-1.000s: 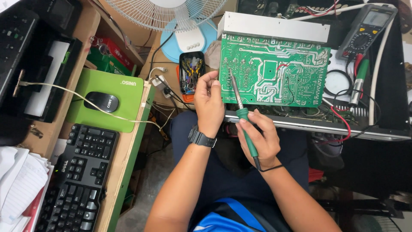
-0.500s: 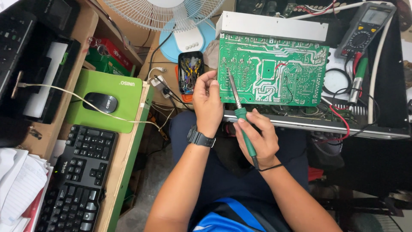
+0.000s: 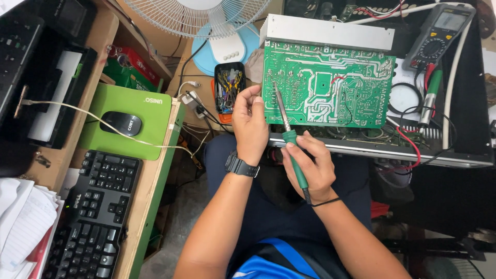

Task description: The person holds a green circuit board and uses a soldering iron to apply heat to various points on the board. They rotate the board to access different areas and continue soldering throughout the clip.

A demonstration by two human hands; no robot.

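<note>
Iron (image 3: 290,142) sits gripped in right hand (image 3: 310,168), its long axis pointing up and slightly left to board (image 3: 330,85); left hand (image 3: 251,126), fingers pinched together, is beside the tip.

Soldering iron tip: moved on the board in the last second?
No, barely. The soldering iron in the right hand keeps its tip at the same spot near the left edge of the green circuit board; the left hand stays beside it.
</note>
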